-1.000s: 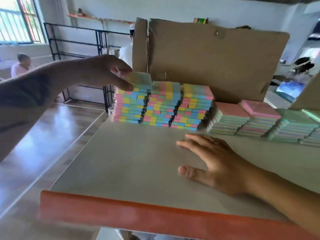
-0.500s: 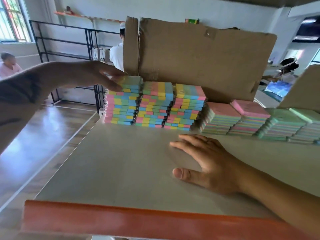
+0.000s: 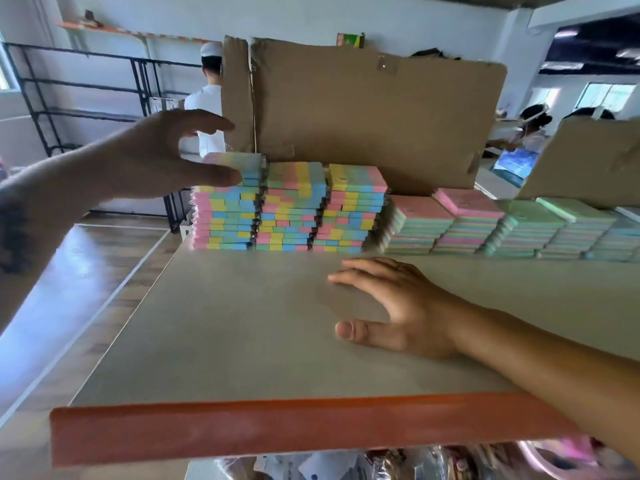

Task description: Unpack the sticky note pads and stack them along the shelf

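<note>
Grey shelf board (image 3: 214, 341) with an orange front lip (image 3: 277, 427) fills the lower view, and beyond its left edge you see wooden floor (image 3: 79, 271) and a black metal rack (image 3: 86, 88) against the far wall. Your left hand (image 3: 156, 157) reaches in from the left at the top of the leftmost stack (image 3: 227, 220) of multicolour sticky note pads; its fingers are spread and loosely extended, the thumb lying against the left end of the top pad (image 3: 239, 166), the index finger raised above it, nothing gripped. That top pad sits shifted a little to the right of the pads beneath it. Just beside this stack stand two more multicolour stacks (image 3: 294, 209), touching one another, all at the back of the shelf against an upright brown cardboard sheet (image 3: 374, 112). A person in a white shirt and cap (image 3: 207, 98) stands behind the cardboard's left edge. Your right hand (image 3: 398, 306) lies flat on the bare shelf in front of the stacks, palm down, fingers straight and together, thumb held out toward you, holding nothing. Further right, a row of lower pastel pad stacks (image 3: 464, 223), pink-topped then green-topped, continues along the back of the shelf toward the right edge, where another cardboard piece (image 3: 588, 157) leans above them.
</note>
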Motion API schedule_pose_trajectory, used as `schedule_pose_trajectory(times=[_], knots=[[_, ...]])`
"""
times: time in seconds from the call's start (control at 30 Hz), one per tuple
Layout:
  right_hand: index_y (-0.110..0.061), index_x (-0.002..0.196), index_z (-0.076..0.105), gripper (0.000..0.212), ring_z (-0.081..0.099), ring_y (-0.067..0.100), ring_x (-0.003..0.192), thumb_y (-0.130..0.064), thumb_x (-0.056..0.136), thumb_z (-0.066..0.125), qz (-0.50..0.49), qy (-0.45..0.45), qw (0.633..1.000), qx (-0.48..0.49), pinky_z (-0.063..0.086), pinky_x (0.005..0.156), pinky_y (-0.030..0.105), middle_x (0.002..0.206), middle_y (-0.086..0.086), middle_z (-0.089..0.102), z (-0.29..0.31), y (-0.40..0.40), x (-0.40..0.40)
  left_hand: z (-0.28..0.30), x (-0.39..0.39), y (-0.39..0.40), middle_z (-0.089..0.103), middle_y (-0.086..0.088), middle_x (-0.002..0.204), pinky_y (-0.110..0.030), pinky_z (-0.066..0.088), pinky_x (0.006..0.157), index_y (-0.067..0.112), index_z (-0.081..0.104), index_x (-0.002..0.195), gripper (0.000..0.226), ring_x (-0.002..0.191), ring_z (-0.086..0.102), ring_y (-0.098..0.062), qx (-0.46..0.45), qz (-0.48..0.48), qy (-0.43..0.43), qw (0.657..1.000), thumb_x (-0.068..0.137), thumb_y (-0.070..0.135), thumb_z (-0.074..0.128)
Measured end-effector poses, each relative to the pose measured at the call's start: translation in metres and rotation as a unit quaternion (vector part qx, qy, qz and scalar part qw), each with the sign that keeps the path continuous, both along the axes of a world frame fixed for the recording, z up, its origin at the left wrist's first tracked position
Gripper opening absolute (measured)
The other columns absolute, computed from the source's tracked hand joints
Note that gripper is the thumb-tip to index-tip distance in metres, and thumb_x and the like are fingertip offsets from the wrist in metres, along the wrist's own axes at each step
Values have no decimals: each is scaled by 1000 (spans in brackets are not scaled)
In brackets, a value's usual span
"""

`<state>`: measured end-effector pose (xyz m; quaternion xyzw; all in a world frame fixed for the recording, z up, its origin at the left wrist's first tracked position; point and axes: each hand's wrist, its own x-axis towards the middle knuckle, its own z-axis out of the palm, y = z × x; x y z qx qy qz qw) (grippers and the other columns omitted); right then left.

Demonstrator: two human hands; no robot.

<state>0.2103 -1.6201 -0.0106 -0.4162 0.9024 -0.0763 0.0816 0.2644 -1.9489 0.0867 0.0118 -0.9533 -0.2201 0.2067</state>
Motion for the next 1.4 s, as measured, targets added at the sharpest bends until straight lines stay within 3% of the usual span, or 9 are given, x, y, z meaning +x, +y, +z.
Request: schedule_pose_trajectory(times=[0.13, 0.3, 0.43, 0.67, 0.8, 1.03, 1.13, 1.3, 1.4], knots=[[-46, 158, 24, 90, 8, 1, 151, -88, 79, 36, -20, -9, 1000, -19, 9, 126, 39, 167, -18, 13, 8, 17, 6, -17, 25, 64, 53, 6, 143, -35, 37, 110, 38, 52, 142, 73, 132, 48, -17, -65, -15, -2, 998, 78, 67, 72], [-43, 155, 31, 99, 23, 10, 151, -98, 73, 27, -37, 46, 998, -27, 18, 124, 44, 163, -17, 28, 11, 86, 4, -57, 38, 168, 46, 16, 148, -42, 34, 116, 50, 43, 143, 89, 136, 43, -13, -87, -47, -68, 993, 64, 91, 37], [-43, 151, 37, 103, 29, 13, 149, -102, 67, 27, -80, 70, 993, -52, 22, 123, 45, 161, -16, 33, 15, 171, 5, -81, 26, 248, 40, 15, 157, -38, 28, 120, 49, 37, 149, 91, 144, 37, -12, -91, -55, -89, 990, 69, 91, 35], [-41, 150, 39, 102, 34, 13, 147, -97, 66, 23, -165, 112, 978, -61, 26, 121, 47, 159, -14, 38, 15, 371, 12, -99, -5, 427, 39, 16, 159, -44, 29, 120, 54, 35, 149, 97, 146, 37, -16, -88, -93, -101, 987, 61, 94, 29], [-41, 150, 39, 97, 35, 15, 147, -96, 72, 25, -228, 119, 965, -53, 27, 120, 50, 159, -14, 38, 12, 473, 16, -93, -23, 526, 34, 14, 161, -39, 24, 122, 52, 32, 151, 78, 148, 33, -16, -118, -137, -114, 977, 82, 87, 38], [-36, 151, 40, 80, 39, 21, 145, -85, 87, 37, -319, 124, 937, -66, 30, 118, 49, 159, -7, 41, 5, 607, 15, -86, -71, 682, 37, 14, 160, -37, 24, 122, 51, 33, 151, 81, 147, 34, -16, -151, -243, -101, 953, 80, 91, 27], [-36, 153, 38, 76, 40, 21, 144, -80, 91, 38, -360, 104, 924, -72, 29, 120, 48, 161, -6, 38, 1, 663, 11, -90, -111, 747, 42, 11, 157, -41, 29, 120, 53, 37, 147, 89, 143, 41, -17, -127, -279, -105, 946, 68, 91, 24], [-37, 149, 42, 71, 45, 19, 139, -78, 91, 42, -407, 107, 903, -92, 34, 117, 54, 157, -6, 43, -5, 746, -21, -92, -190, 845, 47, 6, 154, -45, 31, 118, 52, 44, 142, 82, 141, 44, -21, -130, -307, -96, 938, 75, 96, 27], [-38, 145, 46, 74, 53, 17, 128, -83, 87, 37, -431, 117, 890, -97, 40, 112, 52, 149, -5, 50, -5, 794, -55, -84, -233, 904, 45, 4, 156, -44, 32, 117, 47, 43, 146, 77, 142, 43, -23, -162, -321, -82, 930, 83, 89, 28]])
